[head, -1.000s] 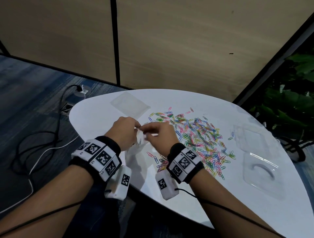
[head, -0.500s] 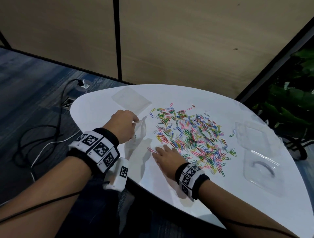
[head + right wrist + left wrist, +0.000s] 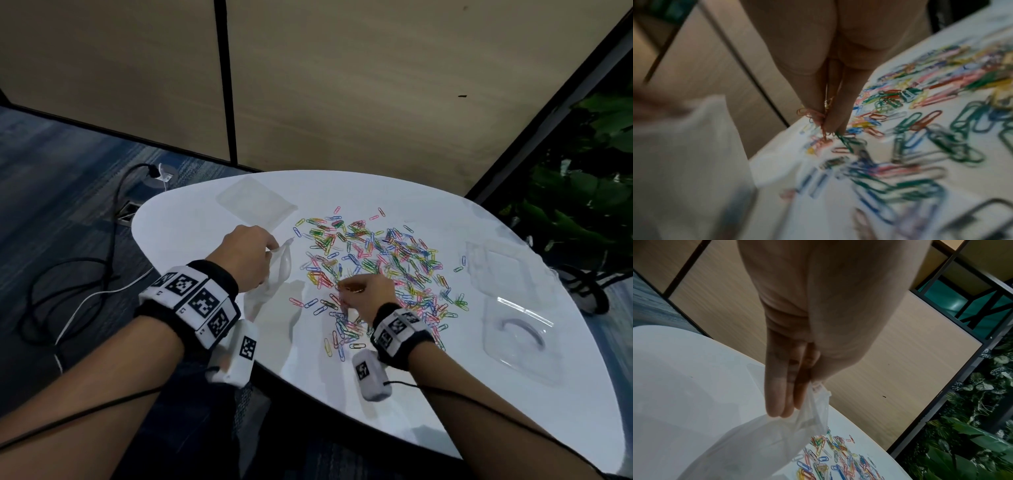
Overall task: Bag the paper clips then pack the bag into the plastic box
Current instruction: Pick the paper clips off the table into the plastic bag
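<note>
Several coloured paper clips lie scattered over the middle of the white table. My left hand pinches the top edge of a small clear plastic bag, which hangs down to the table; in the left wrist view the bag droops below the fingers. My right hand is at the near edge of the pile, fingers bunched. In the right wrist view its fingertips pinch a few paper clips just above the table. A clear plastic box sits at the right.
A flat clear bag or sheet lies at the table's far left. A second clear plastic piece lies behind the box. Wooden wall panels stand behind the table, a leafy plant at the right, cables on the carpet at the left.
My right hand left the bag's mouth, went flat onto the table near the pile, and now has its fingers bunched around a few clips. The left hand has kept hold of the bag.
</note>
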Available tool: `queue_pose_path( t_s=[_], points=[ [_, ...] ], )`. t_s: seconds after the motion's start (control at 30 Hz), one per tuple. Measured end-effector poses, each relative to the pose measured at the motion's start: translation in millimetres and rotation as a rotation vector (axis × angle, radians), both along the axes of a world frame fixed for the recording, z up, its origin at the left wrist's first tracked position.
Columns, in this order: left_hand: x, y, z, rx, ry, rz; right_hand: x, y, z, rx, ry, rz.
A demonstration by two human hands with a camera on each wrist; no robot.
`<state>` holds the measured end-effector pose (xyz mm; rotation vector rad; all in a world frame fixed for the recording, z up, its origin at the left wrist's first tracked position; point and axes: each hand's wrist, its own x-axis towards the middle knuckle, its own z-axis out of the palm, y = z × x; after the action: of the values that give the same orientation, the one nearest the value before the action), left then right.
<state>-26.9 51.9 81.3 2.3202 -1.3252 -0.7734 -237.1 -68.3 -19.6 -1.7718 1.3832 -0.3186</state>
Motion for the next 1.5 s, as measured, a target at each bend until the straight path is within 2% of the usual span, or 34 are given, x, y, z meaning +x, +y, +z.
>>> queue_pose_path(
  t_s=[0.1,0.17,0.27,0.33,0.43,0.63,0.8,1.0,1.13,1.2,1.3,1.33,1.43,1.47,1.5],
  points=[
    [-2,-1,0,0.006,0.002,-0.002,0,-1,28,0.336,-0.387,-0.204],
    [-2,-2,-2,0.005,0.004,-0.005,6,2,47,0.482,-0.617,-0.239],
    [-3,-1,-4,0.002,0.012,-0.018,24,15,67,0.633,-0.82,-0.212],
    [-5,0,-5,-0.003,0.023,-0.024,39,27,72,0.685,-0.858,-0.189],
    [-9,2,-5,-0.018,0.026,-0.036,61,43,70,0.672,-0.8,-0.167],
    [-11,0,-3,-0.032,0.02,-0.057,85,56,59,0.428,-0.485,-0.066],
    [-9,1,-3,-0.052,0.035,-0.063,86,55,64,0.089,-0.194,0.053],
    [-7,1,-6,-0.053,0.021,-0.058,90,56,65,-0.17,0.009,0.229],
    [-8,1,-6,-0.043,0.015,-0.062,91,56,66,-0.28,0.089,0.337],
    [-7,2,-6,-0.039,0.005,-0.054,90,55,68,-0.26,0.099,0.416],
    [-3,3,-6,-0.028,0.011,-0.027,85,50,73,-0.182,0.099,0.637],
    [-2,3,-5,-0.026,0.006,-0.02,83,45,73,-0.144,0.04,0.626],
    [4,6,-5,-0.013,-0.026,-0.003,70,29,65,-0.018,-0.224,0.363],
    [7,6,-5,-0.004,-0.033,0.002,66,25,60,-0.05,-0.21,0.325],
    [9,7,-5,0.004,-0.036,0.006,62,22,55,-0.118,-0.114,0.35]
  ],
)
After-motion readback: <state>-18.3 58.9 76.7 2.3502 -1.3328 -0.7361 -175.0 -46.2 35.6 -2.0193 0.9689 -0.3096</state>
